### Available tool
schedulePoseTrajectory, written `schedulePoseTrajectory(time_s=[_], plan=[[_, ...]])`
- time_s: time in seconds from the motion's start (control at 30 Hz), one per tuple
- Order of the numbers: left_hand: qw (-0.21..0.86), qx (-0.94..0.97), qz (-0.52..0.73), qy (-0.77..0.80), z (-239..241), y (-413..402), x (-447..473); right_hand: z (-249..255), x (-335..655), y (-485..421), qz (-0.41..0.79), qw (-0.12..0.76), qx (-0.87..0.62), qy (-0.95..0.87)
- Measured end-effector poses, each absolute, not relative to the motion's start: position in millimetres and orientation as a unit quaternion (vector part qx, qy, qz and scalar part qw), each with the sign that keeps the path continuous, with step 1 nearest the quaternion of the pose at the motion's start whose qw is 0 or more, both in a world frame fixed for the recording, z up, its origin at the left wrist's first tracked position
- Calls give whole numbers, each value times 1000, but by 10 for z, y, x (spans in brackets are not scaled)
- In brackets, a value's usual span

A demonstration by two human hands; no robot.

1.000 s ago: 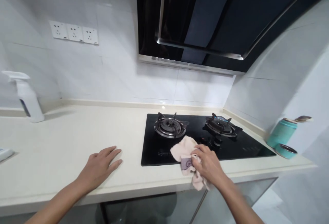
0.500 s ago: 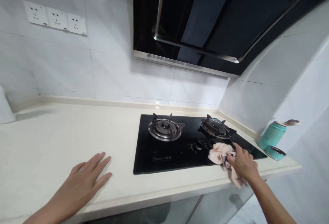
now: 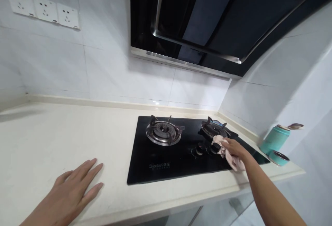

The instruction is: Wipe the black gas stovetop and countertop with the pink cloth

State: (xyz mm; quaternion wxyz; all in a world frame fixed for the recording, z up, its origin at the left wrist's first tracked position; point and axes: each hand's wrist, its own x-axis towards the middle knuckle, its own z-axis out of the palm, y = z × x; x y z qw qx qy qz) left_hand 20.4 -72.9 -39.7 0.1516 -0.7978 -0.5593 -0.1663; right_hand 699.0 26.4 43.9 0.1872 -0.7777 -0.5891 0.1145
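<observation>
My right hand (image 3: 234, 148) is closed on a pale pink cloth (image 3: 234, 162), pressing it on the black glass gas stove (image 3: 178, 160) just in front of the right burner (image 3: 214, 129). Part of the cloth trails toward the stove's front edge. Beside it stand two black control knobs, the left one (image 3: 200, 148) and the right one (image 3: 215, 147), which the cloth touches or nearly touches. My left hand (image 3: 74, 189) lies flat on the cream countertop (image 3: 64, 136), fingers spread, with nothing in it. The left burner (image 3: 164, 132) has a dark pot support on it.
A black range hood (image 3: 192, 56) hangs low over the stove. At the counter's right end stand a turquoise canister (image 3: 275, 139) with its lid flipped open and a small turquoise bowl-like container (image 3: 278, 157). Wall sockets (image 3: 44, 9) are at upper left.
My right hand has pushed the cloth away from the stove's front edge, toward the right burner and knobs. My left hand stays flat on the counter; the view has shifted slightly.
</observation>
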Motion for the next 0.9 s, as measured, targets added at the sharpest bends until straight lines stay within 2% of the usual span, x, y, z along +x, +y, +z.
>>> schedulePoseTrajectory(time_s=[0.17,0.3,0.5,0.6,0.9], plan=[[137,-786,-177,-576,-385,-734,216,551,6858,366,182,206,-726,-630],[120,-776,-175,-594,-416,-713,193,561,6573,774,191,175,-706,-660],[115,-781,-157,-594,-356,-707,190,507,6324,1261,90,118,-735,-662],[103,-793,-152,-581,-280,-725,211,502,6266,1193,51,91,-735,-670],[93,-775,-175,-600,-345,-693,181,777,6176,642,75,15,-652,-754]])
